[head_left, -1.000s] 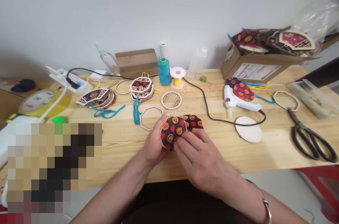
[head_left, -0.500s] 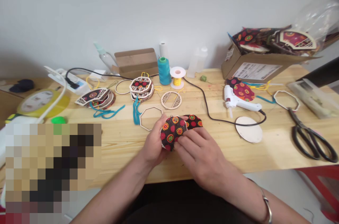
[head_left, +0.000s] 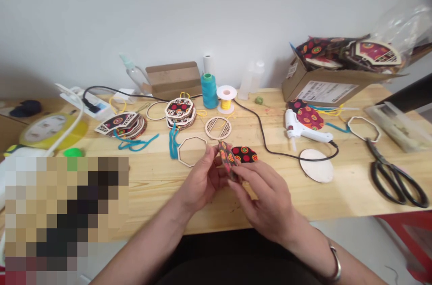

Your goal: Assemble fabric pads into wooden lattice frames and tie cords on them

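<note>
A fabric-covered disc (head_left: 228,159), dark with red and orange flower prints, is tilted nearly edge-on between my two hands. My left hand (head_left: 202,175) grips its left side with thumb and fingers. The fingers of my right hand (head_left: 265,186) close on its right edge. Just behind my right fingers a second piece of the same printed fabric (head_left: 247,153) lies on the table. A bare octagonal wooden frame (head_left: 178,152) is flat beside my left hand, and a round wooden lattice piece (head_left: 218,128) lies a little beyond the disc.
A white glue gun (head_left: 305,131) lies on the right, its black cord crossing the table. Black scissors (head_left: 394,175) and a white oval disc (head_left: 316,169) are nearby. Teal thread (head_left: 209,91), a yellow thread spool (head_left: 226,104), stacked lattice ornaments (head_left: 180,109) and a full cardboard box (head_left: 332,87) stand behind.
The disc has turned from showing its printed face to nearly edge-on. My right fingers have shifted along its edge, and more of the fabric piece behind shows.
</note>
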The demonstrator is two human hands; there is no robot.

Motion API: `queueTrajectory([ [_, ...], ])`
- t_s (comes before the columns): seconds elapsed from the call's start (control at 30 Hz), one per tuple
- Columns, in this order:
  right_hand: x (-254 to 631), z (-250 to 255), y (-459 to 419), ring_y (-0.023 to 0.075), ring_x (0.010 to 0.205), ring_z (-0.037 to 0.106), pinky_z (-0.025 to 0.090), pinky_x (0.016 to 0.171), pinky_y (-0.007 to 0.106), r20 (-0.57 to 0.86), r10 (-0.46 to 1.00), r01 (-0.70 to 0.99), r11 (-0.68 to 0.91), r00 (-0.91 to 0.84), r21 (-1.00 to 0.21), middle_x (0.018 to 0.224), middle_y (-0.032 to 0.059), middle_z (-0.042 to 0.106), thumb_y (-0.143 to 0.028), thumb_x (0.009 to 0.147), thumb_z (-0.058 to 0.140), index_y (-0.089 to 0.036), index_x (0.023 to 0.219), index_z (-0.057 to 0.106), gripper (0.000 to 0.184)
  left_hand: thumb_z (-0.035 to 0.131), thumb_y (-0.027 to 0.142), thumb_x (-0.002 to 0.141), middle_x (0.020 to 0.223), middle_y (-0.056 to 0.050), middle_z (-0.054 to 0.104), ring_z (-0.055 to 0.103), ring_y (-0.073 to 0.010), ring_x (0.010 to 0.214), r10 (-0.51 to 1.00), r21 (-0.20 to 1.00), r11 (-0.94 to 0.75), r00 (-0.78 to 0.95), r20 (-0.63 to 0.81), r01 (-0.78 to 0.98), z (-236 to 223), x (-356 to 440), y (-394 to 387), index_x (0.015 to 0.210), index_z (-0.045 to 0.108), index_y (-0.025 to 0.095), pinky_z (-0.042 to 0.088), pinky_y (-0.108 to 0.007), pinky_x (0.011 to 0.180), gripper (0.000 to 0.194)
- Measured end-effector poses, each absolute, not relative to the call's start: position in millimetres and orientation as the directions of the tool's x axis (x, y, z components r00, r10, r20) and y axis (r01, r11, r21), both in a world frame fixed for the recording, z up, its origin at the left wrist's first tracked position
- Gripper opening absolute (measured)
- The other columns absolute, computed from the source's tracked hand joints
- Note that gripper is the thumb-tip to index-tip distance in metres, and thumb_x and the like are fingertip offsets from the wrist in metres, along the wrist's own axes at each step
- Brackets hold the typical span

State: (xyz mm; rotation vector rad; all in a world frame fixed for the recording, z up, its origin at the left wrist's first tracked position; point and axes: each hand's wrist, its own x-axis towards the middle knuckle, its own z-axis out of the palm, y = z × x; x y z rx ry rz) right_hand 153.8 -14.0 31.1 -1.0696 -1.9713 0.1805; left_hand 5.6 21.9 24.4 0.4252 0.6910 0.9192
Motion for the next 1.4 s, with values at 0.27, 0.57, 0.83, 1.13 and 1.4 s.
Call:
queueTrajectory([
  [0.27,174.9,35.8,4.0,0.0116,0.052,0.056,0.047,0.051,0.024,0.136,0.983,0.295,0.094,0.127,-0.951,0.057,0.0005,0.062,-0.028,0.087,0.052,-0.017,0.081,0.067,0.020,0.065,0.028,0.080,0.091,-0.008,0.071,0.069,-0.0188,0.074,0.893,0.794,0.440,0.297,-0.338,-0.419,24.1,3.7,24.1,0.104,0.062,0.017,0.055,-0.029,0.065,0.028],
  [0.57,176.4,24.4,8.0,0.0088,0.054,0.052,0.042,0.055,0.021,-0.188,0.981,-0.127,-0.191,-0.039,-0.973,0.057,0.0008,0.060,-0.040,0.084,0.058,-0.014,0.073,0.066,0.029,0.062,0.019,0.081,0.096,-0.010,0.073,0.068,-0.0210,0.086,0.899,0.755,0.415,0.355,-0.255,-0.507,27.9,4.6,25.3,0.103,0.069,0.013,0.053,-0.033,0.079,0.024],
  [0.83,174.4,27.7,8.1,0.0103,0.053,0.052,0.042,0.054,0.023,-0.207,0.977,-0.101,-0.211,-0.043,-0.972,0.056,0.0020,0.061,-0.043,0.081,0.060,-0.013,0.072,0.065,0.032,0.067,0.021,0.077,0.091,-0.012,0.074,0.068,-0.0231,0.082,0.911,0.780,0.392,0.325,-0.254,-0.488,29.0,4.6,24.8,0.099,0.072,0.011,0.052,-0.036,0.079,0.024],
  [1.13,172.6,30.2,8.5,0.0084,0.053,0.052,0.044,0.054,0.022,-0.205,0.979,-0.136,-0.204,-0.011,-0.969,0.061,0.0005,0.063,-0.039,0.077,0.066,-0.014,0.080,0.068,0.025,0.065,0.022,0.079,0.094,-0.011,0.073,0.067,-0.0232,0.086,0.936,0.823,0.333,0.265,-0.231,-0.460,25.3,6.1,24.1,0.104,0.070,0.013,0.052,-0.035,0.078,0.027],
  [1.4,170.0,36.5,7.5,0.0108,0.054,0.055,0.049,0.053,0.024,-0.233,0.972,-0.141,-0.229,0.012,-0.963,0.062,0.0013,0.066,-0.036,0.073,0.069,-0.015,0.074,0.069,0.021,0.067,0.025,0.077,0.095,-0.008,0.073,0.068,-0.0213,0.082,0.944,0.899,0.304,0.226,-0.240,-0.315,24.8,5.3,20.8,0.104,0.070,0.016,0.052,-0.033,0.079,0.029],
])
